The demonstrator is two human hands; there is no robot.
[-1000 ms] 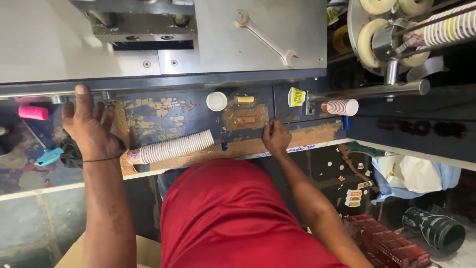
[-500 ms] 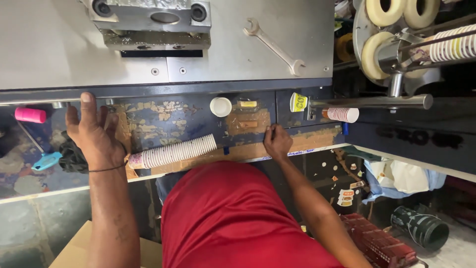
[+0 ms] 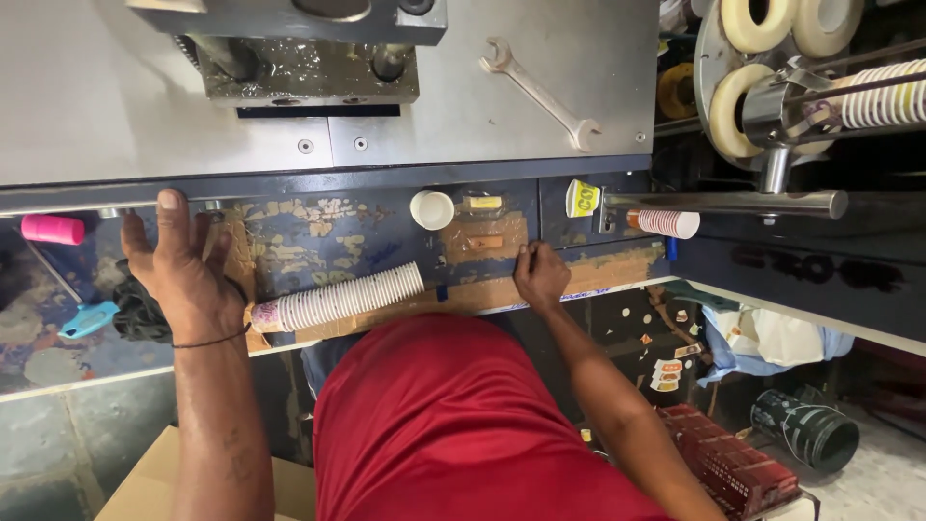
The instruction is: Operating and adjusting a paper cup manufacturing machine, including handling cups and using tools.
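Left hand [image 3: 183,280] lies flat, fingers spread, bracing on the worn blue metal bench [image 3: 318,236]; right hand [image 3: 540,277] rests loosely curled (holding nothing) beside a long nested stack of white paper cups [image 3: 338,297] lying sideways between them.

The grey machine block [image 3: 289,19] is cut off by the top edge. The left hand [image 3: 183,270] partly hides a black bundle [image 3: 135,314]; its kind cannot be told.
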